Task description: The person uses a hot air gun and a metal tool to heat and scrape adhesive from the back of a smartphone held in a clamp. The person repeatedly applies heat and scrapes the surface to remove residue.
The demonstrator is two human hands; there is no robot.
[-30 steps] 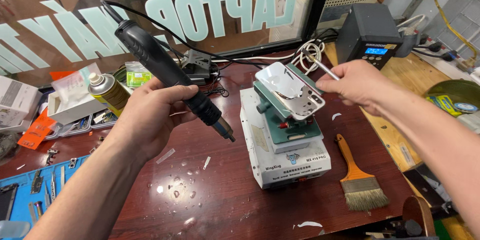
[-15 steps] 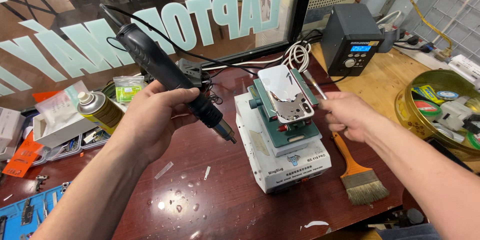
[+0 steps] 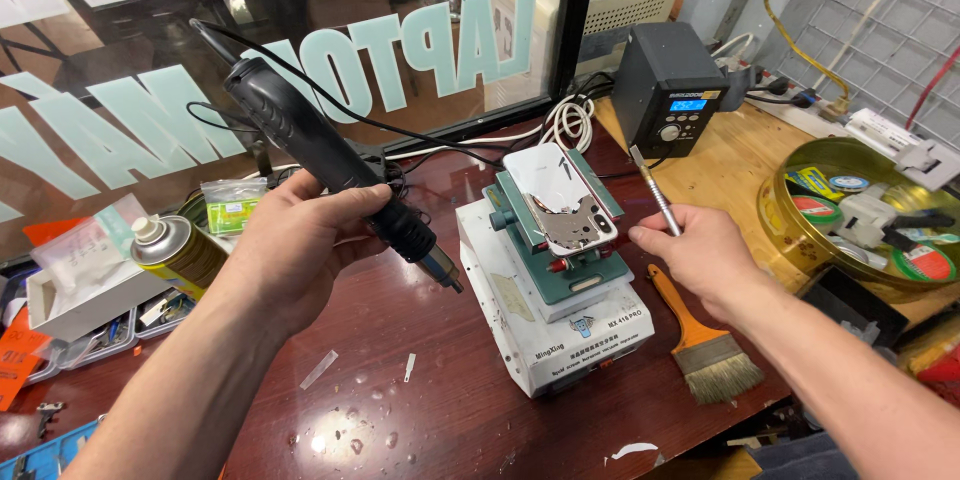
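Observation:
My left hand [image 3: 300, 245] grips a black hot-air gun [image 3: 330, 175] by its handle, nozzle slanting down-right toward a white machine [image 3: 555, 325]. On that machine a green clamp fixture [image 3: 570, 265] holds a phone [image 3: 560, 202] with a pale, scraped back. My right hand [image 3: 700, 255] is to the right of the phone and holds a thin metal blade tool [image 3: 655, 190], tip pointing up and away from the phone.
A paintbrush [image 3: 705, 345] with an orange handle lies right of the machine. A black station with a blue display [image 3: 670, 100] stands behind. A spray can [image 3: 180, 255] and parts boxes sit at left, a round green tin [image 3: 870, 210] of tape rolls at right. Glass window behind.
My right hand pulled the blade tool away from the phone's upper corner, to the right and lower. The hot-air gun stays held over the machine's left side.

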